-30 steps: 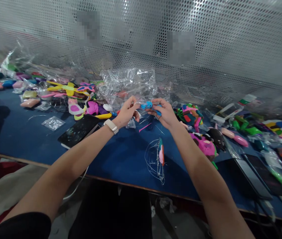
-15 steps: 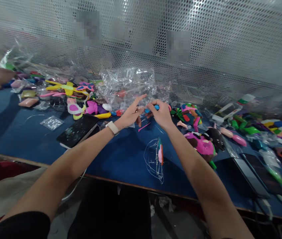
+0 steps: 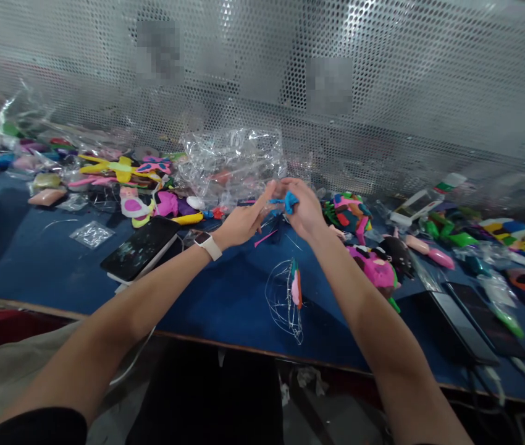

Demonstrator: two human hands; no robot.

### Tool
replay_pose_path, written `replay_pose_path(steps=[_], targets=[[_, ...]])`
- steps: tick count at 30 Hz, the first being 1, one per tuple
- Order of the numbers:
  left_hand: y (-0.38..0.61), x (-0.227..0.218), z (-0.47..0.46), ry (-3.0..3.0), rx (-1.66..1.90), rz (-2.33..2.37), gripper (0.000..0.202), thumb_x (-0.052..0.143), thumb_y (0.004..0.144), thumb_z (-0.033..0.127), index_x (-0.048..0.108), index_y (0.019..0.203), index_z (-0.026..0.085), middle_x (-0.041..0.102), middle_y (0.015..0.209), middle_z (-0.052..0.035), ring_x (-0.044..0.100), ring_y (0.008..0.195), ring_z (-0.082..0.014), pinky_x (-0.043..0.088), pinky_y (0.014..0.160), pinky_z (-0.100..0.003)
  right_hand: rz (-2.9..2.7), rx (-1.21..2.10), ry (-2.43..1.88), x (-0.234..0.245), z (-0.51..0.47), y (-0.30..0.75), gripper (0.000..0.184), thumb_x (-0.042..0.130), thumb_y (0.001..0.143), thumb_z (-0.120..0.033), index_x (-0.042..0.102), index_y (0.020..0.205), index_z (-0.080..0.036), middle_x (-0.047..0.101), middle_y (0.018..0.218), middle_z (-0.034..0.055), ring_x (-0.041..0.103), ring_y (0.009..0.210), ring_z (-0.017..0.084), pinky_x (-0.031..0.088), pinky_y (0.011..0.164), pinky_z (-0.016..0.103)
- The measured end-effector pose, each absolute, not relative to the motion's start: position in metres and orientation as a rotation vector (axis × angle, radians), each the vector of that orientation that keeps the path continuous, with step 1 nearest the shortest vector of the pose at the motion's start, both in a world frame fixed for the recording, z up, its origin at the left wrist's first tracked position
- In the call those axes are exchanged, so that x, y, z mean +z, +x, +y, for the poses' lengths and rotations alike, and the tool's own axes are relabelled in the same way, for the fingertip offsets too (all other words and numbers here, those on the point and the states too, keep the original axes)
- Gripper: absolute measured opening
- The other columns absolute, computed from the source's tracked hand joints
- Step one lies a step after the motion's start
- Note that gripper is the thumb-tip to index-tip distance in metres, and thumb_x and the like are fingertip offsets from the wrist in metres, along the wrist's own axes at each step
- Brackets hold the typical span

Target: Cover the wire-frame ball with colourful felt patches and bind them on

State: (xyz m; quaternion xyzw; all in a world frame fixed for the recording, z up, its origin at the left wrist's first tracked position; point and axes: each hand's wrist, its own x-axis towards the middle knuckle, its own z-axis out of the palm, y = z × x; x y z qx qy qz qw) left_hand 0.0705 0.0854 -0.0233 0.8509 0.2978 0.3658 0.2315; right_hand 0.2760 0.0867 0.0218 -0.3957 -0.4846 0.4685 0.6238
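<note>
My right hand curls around a lump of blue modelling clay, which shows between its thumb and fingers. My left hand faces it with fingers stretched out, their tips close to the blue clay; whether they touch it I cannot tell. On my left wrist is a watch with a pale strap. A thin pink stick lies on the table below the hands. Nearer to me stands a bent wire frame with pink, orange and teal clay along one side.
Clear plastic bags lie behind my hands, against a perforated metal panel. A black phone and coloured clay pieces are on the left. To the right are a pink clay figure, a clear bottle and more phones.
My left fingers have straightened and come together, nearer the right hand. The right hand has turned, so more blue clay shows. At far left, another person's hand has moved mostly out of view.
</note>
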Motion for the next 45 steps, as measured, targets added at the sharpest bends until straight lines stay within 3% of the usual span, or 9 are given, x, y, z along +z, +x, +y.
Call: replay_pose_path(steps=[4,10,17,22,27,33,37,42,45], targets=[[0.073,-0.019,0.081,2.375,1.062,0.756,0.077,0.043,0.113,0.027,0.017,0.184,0.018,0.079,0.077,-0.0020,0.077,0.071,-0.0236,0.063,0.090,-0.038,-1.308,1.220,-0.949,0.021,0.069,0.259,0.021,0.079,0.092,-0.048,0.072,0.105,-0.033,0.086,0.115,0.0012,0.080,0.114,0.024,0.070,0.090,0.038],[0.069,-0.006,0.073,2.261,1.075,0.683,0.076,0.056,0.106,0.023,0.035,0.179,0.020,0.076,0.076,0.0002,0.070,0.060,-0.0185,0.060,0.077,-0.031,-1.374,1.252,-0.986,0.016,0.068,0.261,0.039,0.085,0.087,-0.057,0.071,0.114,-0.032,0.085,0.111,0.0019,0.081,0.100,0.024,0.069,0.083,0.038],[0.074,-0.011,0.074,1.714,1.228,0.686,0.089,0.073,0.107,0.044,0.025,0.180,0.035,0.082,0.115,-0.0093,0.064,0.049,-0.0110,0.053,0.047,-0.025,-1.559,0.948,-0.991,0.021,0.064,0.261,0.026,0.078,0.099,-0.054,0.075,0.113,-0.032,0.086,0.114,0.0052,0.079,0.116,0.029,0.063,0.110,0.051],[0.075,-0.016,0.083,1.674,1.233,0.674,0.074,0.069,0.109,0.038,0.035,0.175,0.038,0.082,0.124,-0.0106,0.062,0.046,-0.0099,0.051,0.042,-0.025,-1.531,0.918,-1.030,0.020,0.067,0.262,0.029,0.076,0.100,-0.057,0.076,0.111,-0.030,0.084,0.119,0.0069,0.077,0.119,0.028,0.065,0.105,0.047],[0.073,-0.013,0.078,1.793,1.262,0.707,0.062,0.060,0.112,0.034,0.044,0.173,0.035,0.083,0.106,-0.0041,0.062,0.046,-0.0098,0.052,0.045,-0.023,-1.257,1.076,-1.105,0.015,0.083,0.279,0.025,0.079,0.096,-0.053,0.073,0.105,-0.030,0.086,0.108,0.0026,0.082,0.100,0.024,0.068,0.081,0.039],[0.071,-0.014,0.076,1.920,1.251,0.754,0.067,0.057,0.112,0.030,0.042,0.177,0.033,0.086,0.122,-0.0076,0.064,0.046,-0.0094,0.056,0.053,-0.025,-1.240,0.918,-1.062,0.014,0.091,0.286,0.035,0.082,0.093,-0.063,0.070,0.102,-0.031,0.082,0.092,0.0017,0.082,0.098,0.024,0.070,0.090,0.042],[0.074,-0.015,0.075,2.055,1.177,0.748,0.067,0.055,0.112,0.027,0.041,0.177,0.030,0.087,0.104,-0.0033,0.066,0.049,-0.0106,0.059,0.063,-0.025,-1.423,0.853,-1.020,0.020,0.079,0.274,0.052,0.078,0.091,-0.081,0.072,0.099,-0.030,0.083,0.106,0.0063,0.080,0.114,0.027,0.068,0.101,0.045],[0.079,-0.013,0.068,2.194,1.176,0.722,0.070,0.050,0.110,0.019,0.037,0.178,0.029,0.086,0.107,-0.0023,0.066,0.053,-0.0102,0.061,0.077,-0.028,-1.685,0.688,-1.027,0.025,0.062,0.258,0.070,0.054,0.097,-0.095,0.081,0.102,-0.031,0.083,0.118,0.0097,0.075,0.129,0.034,0.054,0.124,0.054],[0.081,-0.009,0.064,2.165,1.245,0.716,0.066,0.048,0.112,0.022,0.037,0.178,0.026,0.086,0.105,-0.0038,0.068,0.056,-0.0124,0.062,0.080,-0.030,-1.729,0.630,-1.023,0.024,0.058,0.253,0.076,0.042,0.103,-0.094,0.083,0.109,-0.031,0.085,0.112,0.0085,0.076,0.128,0.033,0.054,0.125,0.052]])
